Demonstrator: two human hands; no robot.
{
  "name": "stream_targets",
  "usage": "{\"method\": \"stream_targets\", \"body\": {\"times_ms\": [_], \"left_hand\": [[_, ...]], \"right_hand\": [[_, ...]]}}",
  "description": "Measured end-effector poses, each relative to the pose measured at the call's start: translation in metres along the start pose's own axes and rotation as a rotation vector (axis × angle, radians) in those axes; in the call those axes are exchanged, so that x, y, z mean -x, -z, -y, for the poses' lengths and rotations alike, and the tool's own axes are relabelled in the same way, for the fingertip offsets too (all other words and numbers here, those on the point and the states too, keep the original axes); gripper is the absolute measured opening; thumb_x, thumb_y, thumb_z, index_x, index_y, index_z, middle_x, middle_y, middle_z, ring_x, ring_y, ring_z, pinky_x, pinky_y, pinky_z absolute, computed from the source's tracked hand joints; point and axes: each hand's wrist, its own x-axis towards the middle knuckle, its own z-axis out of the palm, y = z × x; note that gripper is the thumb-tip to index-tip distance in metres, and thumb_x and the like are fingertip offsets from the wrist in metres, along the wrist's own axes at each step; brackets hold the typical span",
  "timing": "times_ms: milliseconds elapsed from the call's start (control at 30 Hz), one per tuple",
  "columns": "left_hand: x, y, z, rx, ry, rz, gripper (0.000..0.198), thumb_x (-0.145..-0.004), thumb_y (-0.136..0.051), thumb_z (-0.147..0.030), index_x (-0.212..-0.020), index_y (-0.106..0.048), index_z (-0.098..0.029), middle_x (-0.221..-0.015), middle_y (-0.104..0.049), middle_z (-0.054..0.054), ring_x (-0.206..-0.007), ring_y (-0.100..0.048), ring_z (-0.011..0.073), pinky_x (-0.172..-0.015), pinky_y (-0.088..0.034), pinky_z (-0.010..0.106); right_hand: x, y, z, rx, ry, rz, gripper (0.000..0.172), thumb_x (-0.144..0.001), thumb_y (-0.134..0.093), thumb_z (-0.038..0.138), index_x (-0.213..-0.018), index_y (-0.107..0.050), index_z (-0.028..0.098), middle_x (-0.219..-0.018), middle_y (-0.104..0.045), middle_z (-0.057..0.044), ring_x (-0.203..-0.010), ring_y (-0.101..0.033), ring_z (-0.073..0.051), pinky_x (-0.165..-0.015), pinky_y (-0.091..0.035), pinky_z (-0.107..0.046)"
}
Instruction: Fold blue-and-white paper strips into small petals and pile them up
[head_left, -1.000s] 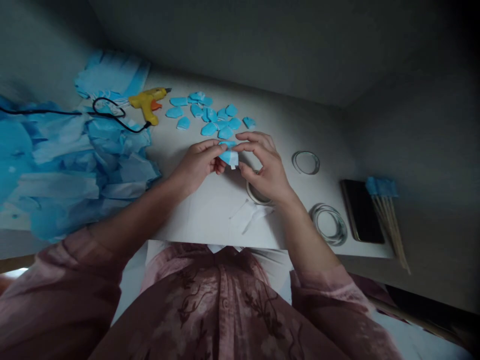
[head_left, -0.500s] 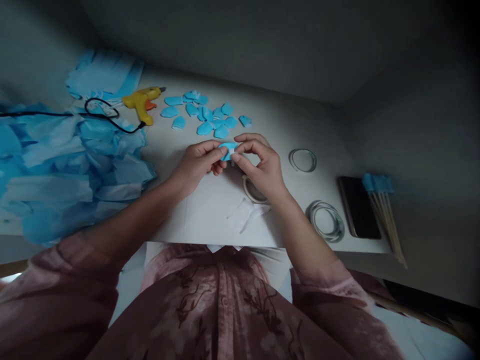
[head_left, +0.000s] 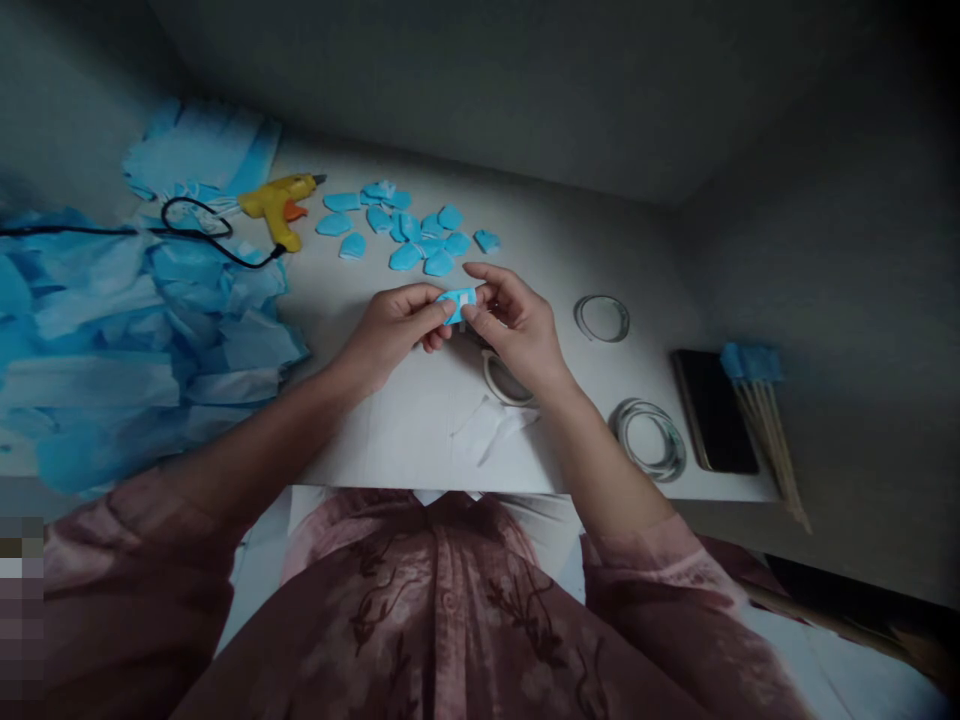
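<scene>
Between my two hands is a small folded blue piece (head_left: 459,299), cloth-like, with a white strip across its face. My left hand (head_left: 401,325) pinches its left end, thumb on top. At the right end, my right hand (head_left: 519,325) grips it between thumb and fingers, with the index finger raised. Several similar blue pieces (head_left: 406,257) lie scattered on the white table just beyond my hands. Partly hidden under my right hand is a roll of tape (head_left: 495,378). White scraps (head_left: 487,430) lie in front of it.
A yellow glue gun (head_left: 281,205) with a black cord lies at the back left, beside a heap of blue and white sheets (head_left: 142,330). To the right are two coils (head_left: 649,440) (head_left: 602,318), a black phone (head_left: 714,410) and blue-topped sticks (head_left: 761,400).
The blue piece now lies flatter between my fingers, its white strip pressed down under my right thumb. My right fingers have curled in behind the piece's right end.
</scene>
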Motion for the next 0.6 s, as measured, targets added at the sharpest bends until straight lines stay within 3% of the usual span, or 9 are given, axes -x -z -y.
{"method": "stream_targets", "body": {"times_ms": [267,467,600], "left_hand": [[0.001,-0.003,-0.007,-0.062,-0.003,-0.028,0.016,-0.076,-0.073,-0.031,-0.077,-0.064,-0.017,-0.061,-0.059,-0.002,-0.054,-0.051,0.0087,-0.053,-0.040,0.023],[0.001,-0.002,-0.001,-0.144,-0.037,0.025,0.012,-0.077,-0.072,-0.028,-0.078,-0.065,-0.018,-0.060,-0.055,-0.004,-0.054,-0.048,0.0084,-0.054,-0.039,0.023],[0.000,-0.002,-0.002,-0.195,-0.076,-0.065,0.014,-0.077,-0.072,-0.027,-0.073,-0.062,-0.018,-0.060,-0.053,-0.004,-0.057,-0.046,0.0087,-0.056,-0.036,0.024]], "right_hand": [[0.002,0.003,0.012,-0.051,-0.036,0.104,0.044,-0.085,-0.074,0.057,-0.113,-0.071,0.024,-0.084,-0.063,0.001,-0.079,-0.060,-0.014,-0.074,-0.052,-0.029],[0.000,0.005,0.014,-0.015,-0.065,0.056,0.036,-0.078,-0.081,0.053,-0.086,-0.067,0.021,-0.075,-0.058,0.003,-0.071,-0.054,-0.012,-0.068,-0.047,-0.027],[0.000,0.003,0.011,-0.044,-0.069,0.040,0.030,-0.081,-0.078,0.047,-0.083,-0.063,0.021,-0.073,-0.057,0.004,-0.066,-0.050,-0.011,-0.063,-0.043,-0.026]]}}
